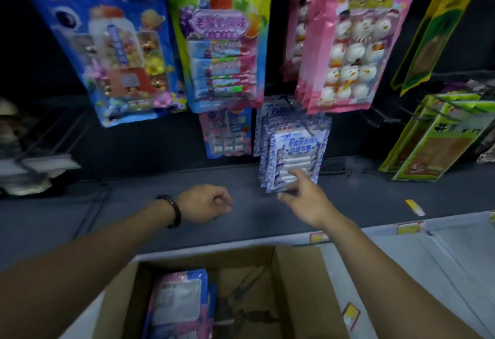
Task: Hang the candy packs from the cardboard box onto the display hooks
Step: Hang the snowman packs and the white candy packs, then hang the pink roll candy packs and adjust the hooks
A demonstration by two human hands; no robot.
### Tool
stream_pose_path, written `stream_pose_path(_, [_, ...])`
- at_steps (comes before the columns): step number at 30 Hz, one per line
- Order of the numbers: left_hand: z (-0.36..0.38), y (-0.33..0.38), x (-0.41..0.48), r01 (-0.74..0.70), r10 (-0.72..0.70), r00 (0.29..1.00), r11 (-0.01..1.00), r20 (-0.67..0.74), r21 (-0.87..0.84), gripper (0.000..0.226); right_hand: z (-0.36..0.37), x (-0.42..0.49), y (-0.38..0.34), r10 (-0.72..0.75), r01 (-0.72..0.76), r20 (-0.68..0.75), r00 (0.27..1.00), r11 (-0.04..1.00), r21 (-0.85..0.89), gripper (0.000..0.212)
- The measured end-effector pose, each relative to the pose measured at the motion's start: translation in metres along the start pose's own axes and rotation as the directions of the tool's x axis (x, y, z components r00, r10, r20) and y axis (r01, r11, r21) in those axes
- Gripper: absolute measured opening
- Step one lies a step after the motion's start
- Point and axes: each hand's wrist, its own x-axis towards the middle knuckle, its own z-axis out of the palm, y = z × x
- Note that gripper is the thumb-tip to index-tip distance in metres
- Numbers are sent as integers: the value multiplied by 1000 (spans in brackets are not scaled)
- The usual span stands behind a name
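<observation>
Filling most of the view, the dark display wall [134,145] carries bright snack packs [219,44] on wire hooks [375,118]. Below it the cardboard box [297,285] sits open, with pink-and-blue candy packs [179,304] lying at its left side and bare cardboard to their right. On a low hook hangs a bunch of blue-and-white packs [292,148], with a pink-and-blue bunch [226,135] just beside it on the left. The right hand [308,202] is stretched up to the front blue-and-white pack, its fingers [298,175] straight and spread against the lower edge; whether the thumb nips the corner cannot be told. The left hand [205,203] hovers over the grey shelf [134,204], fingers curled in, holding nothing. The step looks like settling a hung pack. Next, a hand should drop to the box, take a pack and line its top hole with a hook tip.
</observation>
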Motion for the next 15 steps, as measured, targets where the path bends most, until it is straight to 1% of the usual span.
stream_pose_path(2, [-5, -26, -44, -44, 30, 996, 983, 80, 179, 14, 19, -12, -10, -1, 4, 79, 997, 999, -40, 62])
stream_pose_path(3, [-6, -40, -65, -64, 38, 993, 970, 111, 235, 19, 30, -17, -14, 1, 5, 116, 993, 999, -54, 57])
stream_pose_path(5, [-10, -64, -105, -58, 25, 991, 968, 134, 243, 21, 55, -27, -23, 21, -15, 176, 984, 999, -35, 44])
stream_pose_path(7, [-9, -82, -140, -74, 46, 990, 975, 135, 211, 35, 91, -38, -25, 55, -71, 204, 977, 995, 71, 28])
stream_pose_path(8, [-7, -90, -153, -89, 58, 987, 975, 153, 205, 39, 111, -44, -23, 73, -101, 211, 975, 987, 123, 22])
stream_pose_path(11, [4, -111, -174, -107, 56, 970, 972, 235, 209, 19, 178, -62, -9, 126, -186, 277, 952, 962, 201, 23])
stream_pose_path(13, [13, -123, -178, -105, 58, 967, 978, 250, 180, 14, 220, -75, 6, 198, -260, 324, 925, 952, 160, 22])
stream_pose_path(15, [22, -130, -177, -107, 42, 955, 972, 293, 208, 16, 260, -87, 27, 304, -362, 355, 884, 926, 106, 20])
